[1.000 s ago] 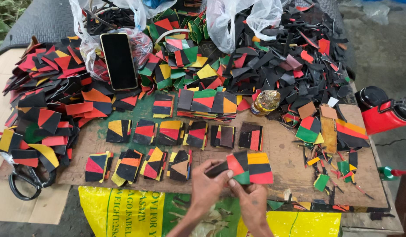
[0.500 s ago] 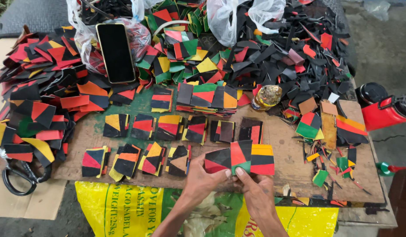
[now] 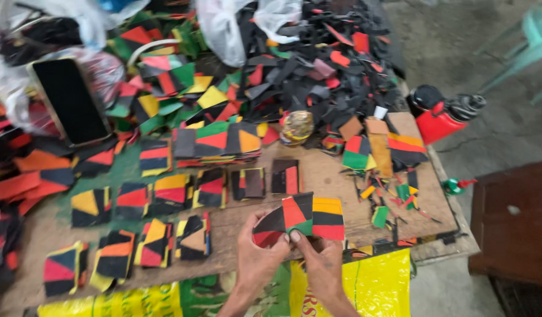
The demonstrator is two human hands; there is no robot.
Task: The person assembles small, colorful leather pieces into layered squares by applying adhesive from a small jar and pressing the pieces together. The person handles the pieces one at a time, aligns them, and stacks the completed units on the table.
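Note:
My left hand (image 3: 257,255) and my right hand (image 3: 321,258) meet near the front edge of a wooden board (image 3: 335,176). Together they hold a patchwork piece (image 3: 303,216) made of black, red, green and yellow panels, thumbs pressed on its lower edge. It is lifted a little above the board. Rows of small stacked patchwork squares (image 3: 165,194) lie to the left of my hands. A taller stack of larger panels (image 3: 218,141) sits behind them.
A black phone (image 3: 70,100) rests on a plastic bag at the left. A heap of black and coloured scraps (image 3: 318,64) fills the back. A small round tin (image 3: 297,126), a red container (image 3: 438,114) at the right edge, and a yellow sack (image 3: 371,282) below the board.
The camera has moved closer and tilted. My hands have raised the patchwork piece slightly and shifted their grip along its lower edge.

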